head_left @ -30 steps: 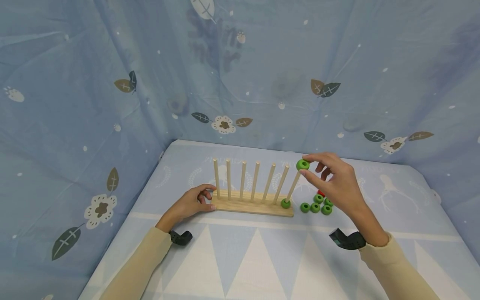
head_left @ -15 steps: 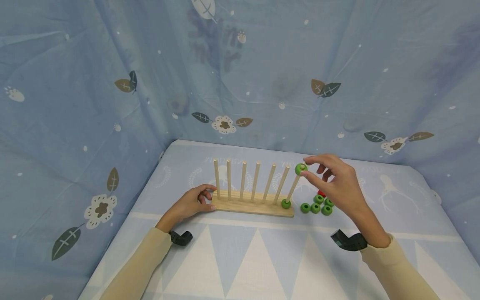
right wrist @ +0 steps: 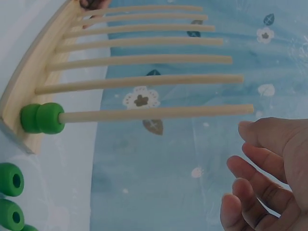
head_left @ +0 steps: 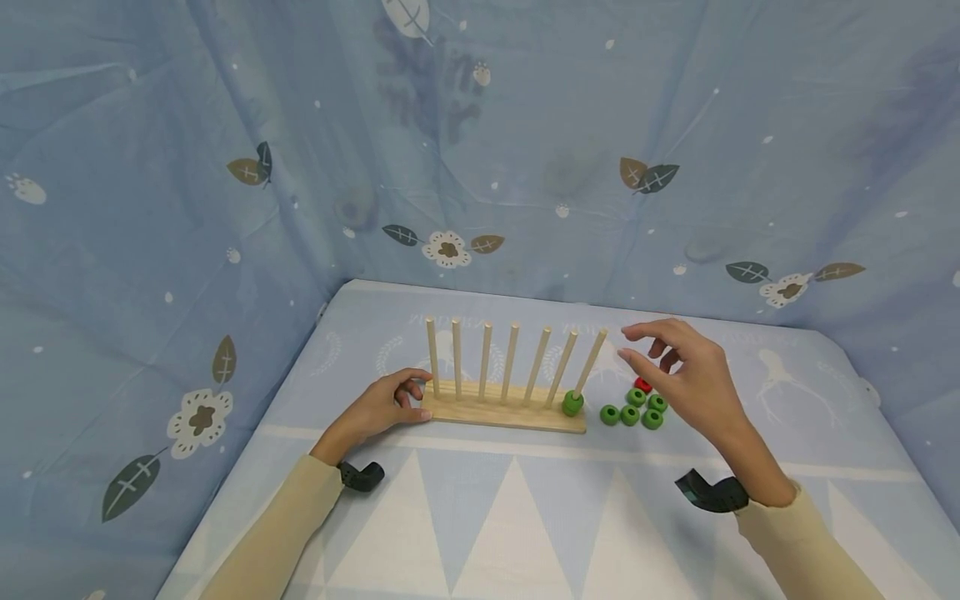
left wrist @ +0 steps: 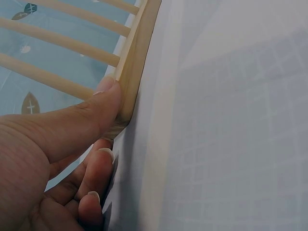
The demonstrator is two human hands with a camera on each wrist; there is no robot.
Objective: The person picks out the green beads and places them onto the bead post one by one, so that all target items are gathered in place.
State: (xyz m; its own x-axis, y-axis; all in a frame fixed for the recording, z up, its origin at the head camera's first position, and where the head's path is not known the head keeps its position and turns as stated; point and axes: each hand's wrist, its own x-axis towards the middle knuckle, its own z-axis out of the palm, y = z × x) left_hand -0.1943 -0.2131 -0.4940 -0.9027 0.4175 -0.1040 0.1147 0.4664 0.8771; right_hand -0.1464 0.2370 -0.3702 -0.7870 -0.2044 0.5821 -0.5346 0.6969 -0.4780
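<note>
Lowered since the earlier frame: one green bead (right wrist: 51, 118), now stacked on a second green bead (right wrist: 29, 118) at the foot of the end peg (head_left: 590, 362), right edge of the wooden rack (head_left: 480, 412). Left hand (head_left: 381, 403) grips the rack's left edge. Five loose green beads (head_left: 652, 419) lie beside the right edge. Right hand (head_left: 686, 373), released, hangs near the peg's top. One red bead (head_left: 643, 384) lies beyond, nearer the surface's (head_left: 513, 542) far edge.
</note>
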